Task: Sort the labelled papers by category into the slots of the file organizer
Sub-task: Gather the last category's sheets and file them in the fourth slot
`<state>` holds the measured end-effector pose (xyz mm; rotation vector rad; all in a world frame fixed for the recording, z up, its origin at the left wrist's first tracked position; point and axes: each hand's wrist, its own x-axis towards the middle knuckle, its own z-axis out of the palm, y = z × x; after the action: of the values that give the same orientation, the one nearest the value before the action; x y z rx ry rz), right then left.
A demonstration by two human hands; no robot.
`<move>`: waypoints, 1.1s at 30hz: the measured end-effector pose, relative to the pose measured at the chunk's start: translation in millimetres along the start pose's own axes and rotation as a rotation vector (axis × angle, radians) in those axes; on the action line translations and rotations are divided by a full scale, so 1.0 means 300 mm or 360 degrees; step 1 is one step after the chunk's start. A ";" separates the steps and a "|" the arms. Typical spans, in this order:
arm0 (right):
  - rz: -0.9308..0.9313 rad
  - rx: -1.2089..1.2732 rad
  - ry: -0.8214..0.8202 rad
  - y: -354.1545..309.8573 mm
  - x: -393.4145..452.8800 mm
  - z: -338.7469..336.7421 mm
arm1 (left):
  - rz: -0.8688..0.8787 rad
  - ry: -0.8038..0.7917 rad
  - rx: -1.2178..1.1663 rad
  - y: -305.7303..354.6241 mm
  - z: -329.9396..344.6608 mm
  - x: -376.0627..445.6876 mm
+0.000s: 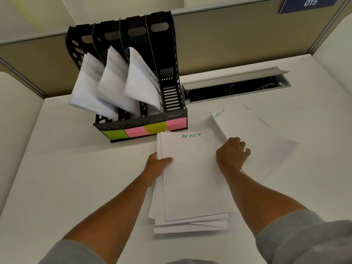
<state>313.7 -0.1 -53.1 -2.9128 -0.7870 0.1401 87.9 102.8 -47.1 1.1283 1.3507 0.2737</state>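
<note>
Two bare hands work a stack of white papers point(192, 183) on a white desk point(76, 178), seen from a head-worn camera. The left hand point(157, 168) grips the stack's left edge, thumb on top of the uppermost sheet and fingers tucked beneath; that sheet reads "ADMIN" in green at its far edge. The right hand point(232, 155) is curled, fingers bent onto a second sheet point(257, 138) lying to the right of the stack, also marked "ADMIN" in green (whether it pinches the paper or merely presses on it cannot be told). Its near-left edge lifts slightly beside the stack.

Just beyond the stack, to the far left, stands a black file organizer point(171, 82) with four slots. Sticky labels point(144, 130) run along its near face: green, pink, green, pink from left to right, the rightmost pink one reading "ADMIN" and its green neighbour "FINANCE"; the others are too faint to read fully. The three left slots each hold a leaning sheaf of white paper point(114, 80), while the rightmost slot shows only bare black plastic. Right of the organizer, an open cable tray point(236, 86) is set into the desk before a beige partition point(238, 40)
</note>
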 end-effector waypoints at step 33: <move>-0.0472 0.0971 -0.0580 -0.182 -0.294 -0.037 | 0.0082 -0.0022 0.0129 0.009 -0.039 -0.099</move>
<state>212.2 0.9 -29.4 -2.1952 -0.9996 0.7489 70.8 88.1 -24.5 1.2316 1.3318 0.2500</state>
